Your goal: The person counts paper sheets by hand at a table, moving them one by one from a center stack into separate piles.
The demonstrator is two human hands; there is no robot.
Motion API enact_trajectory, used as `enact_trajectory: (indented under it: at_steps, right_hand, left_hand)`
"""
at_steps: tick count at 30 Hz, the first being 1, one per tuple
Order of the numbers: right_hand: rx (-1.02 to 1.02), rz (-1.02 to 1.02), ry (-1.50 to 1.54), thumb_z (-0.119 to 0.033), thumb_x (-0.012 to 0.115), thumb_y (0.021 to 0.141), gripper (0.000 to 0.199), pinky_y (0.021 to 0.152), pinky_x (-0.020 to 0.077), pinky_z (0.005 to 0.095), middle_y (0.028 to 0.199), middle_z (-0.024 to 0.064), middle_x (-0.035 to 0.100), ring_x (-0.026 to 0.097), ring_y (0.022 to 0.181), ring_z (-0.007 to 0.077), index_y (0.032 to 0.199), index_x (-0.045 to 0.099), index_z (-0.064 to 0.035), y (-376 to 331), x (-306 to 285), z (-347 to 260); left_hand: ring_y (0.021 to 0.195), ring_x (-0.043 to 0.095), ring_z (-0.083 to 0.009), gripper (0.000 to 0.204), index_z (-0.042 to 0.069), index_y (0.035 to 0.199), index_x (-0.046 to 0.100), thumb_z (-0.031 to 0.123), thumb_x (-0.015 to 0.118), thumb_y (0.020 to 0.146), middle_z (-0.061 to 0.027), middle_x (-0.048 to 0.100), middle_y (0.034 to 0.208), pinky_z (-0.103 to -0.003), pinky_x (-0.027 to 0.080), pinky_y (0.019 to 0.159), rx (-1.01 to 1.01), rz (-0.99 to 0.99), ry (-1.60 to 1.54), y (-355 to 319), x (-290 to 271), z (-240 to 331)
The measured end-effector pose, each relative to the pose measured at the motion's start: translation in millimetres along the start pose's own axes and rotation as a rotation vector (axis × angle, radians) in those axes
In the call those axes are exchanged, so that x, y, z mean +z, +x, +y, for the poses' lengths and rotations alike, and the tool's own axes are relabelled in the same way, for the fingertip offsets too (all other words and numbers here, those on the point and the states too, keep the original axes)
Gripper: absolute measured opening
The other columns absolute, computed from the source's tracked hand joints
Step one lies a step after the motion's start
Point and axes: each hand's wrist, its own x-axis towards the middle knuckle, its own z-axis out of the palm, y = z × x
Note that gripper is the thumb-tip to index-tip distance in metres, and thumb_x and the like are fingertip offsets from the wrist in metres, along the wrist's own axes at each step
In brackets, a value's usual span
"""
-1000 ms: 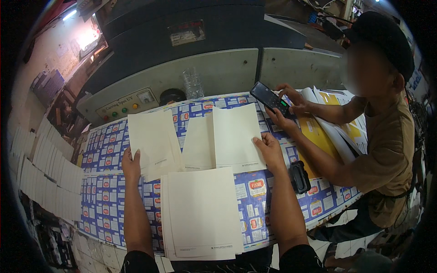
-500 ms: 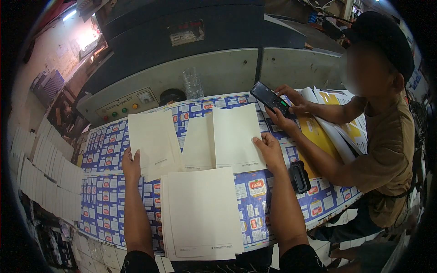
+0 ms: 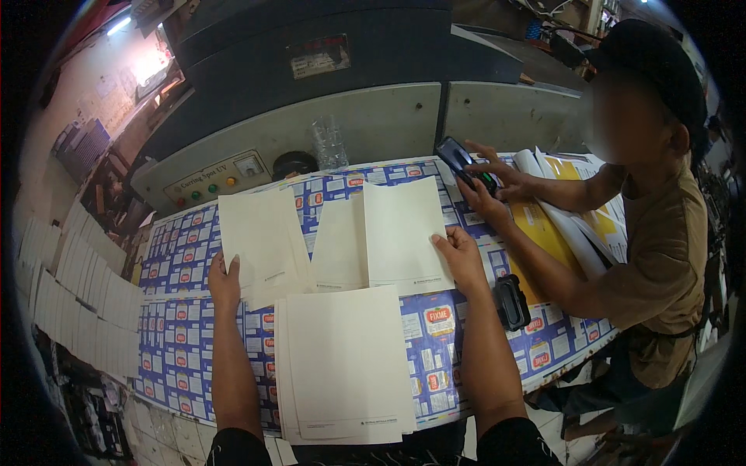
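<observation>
My left hand (image 3: 225, 278) is closed on the left edge of a cream paper sheet (image 3: 260, 241), its thumb on top. Another sheet's edge shows under that one. At the right, my right hand (image 3: 461, 260) pinches the edge of a second cream sheet (image 3: 404, 233), thumb on top and fingers underneath. Between the two lies a further sheet (image 3: 339, 241), partly covered by the right one. Closest to me, a small stack of cream sheets (image 3: 346, 365) with a printed line along the bottom rests at the table's front edge.
Blue printed sheets cover the table (image 3: 183, 334). A black case-like object (image 3: 513, 301) sits right of my forearm. At the right, a co-worker (image 3: 660, 233) handles a phone (image 3: 458, 159) above yellow printed sheets (image 3: 544, 241). Clear plastic cups (image 3: 329, 144) stand by the machine (image 3: 342, 128). Paper stacks (image 3: 78, 287) are at left.
The co-worker's phone has tilted and shifted slightly right, and a hand has moved over its screen. My hands and the paper sheets have stayed in place.
</observation>
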Motion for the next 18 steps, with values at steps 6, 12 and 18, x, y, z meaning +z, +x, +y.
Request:
enact_trajectory:
  at_steps: [6,12,18]
  right_hand:
    - [-0.016,-0.001,-0.038,-0.013,0.066,0.091,0.021,0.062,0.0459,0.0202,0.083,0.0030,0.065,0.057,0.069,0.0063,0.104,0.061,0.0033,6,-6,10]
    - [-0.001,0.004,-0.058,-0.013,0.066,0.091,0.021,0.062,0.0453,0.0202,0.083,0.0026,0.065,0.057,0.069,0.0060,0.103,0.061,0.0031,0,-1,0]
    - [0.000,0.008,-0.038,-0.013,0.066,0.091,0.021,0.061,0.0454,0.0202,0.082,0.0028,0.065,0.057,0.068,0.0062,0.103,0.061,0.0033,-1,-1,-2]
  left_hand:
    - [0.109,0.062,-0.0226,0.044,-0.011,0.131,0.047,0.011,0.060,0.095,-0.0218,0.063,0.120,-0.030,0.048,0.095,-0.017,-0.017,0.003,1,-1,0]
    - [0.108,0.063,-0.0216,0.044,-0.011,0.131,0.046,0.011,0.061,0.095,-0.0215,0.063,0.119,-0.029,0.048,0.093,-0.023,-0.010,-0.002,1,-2,-1]
    - [0.106,0.063,-0.0212,0.044,-0.011,0.131,0.046,0.010,0.060,0.095,-0.0208,0.064,0.118,-0.029,0.048,0.092,-0.020,-0.013,0.012,1,0,-2]
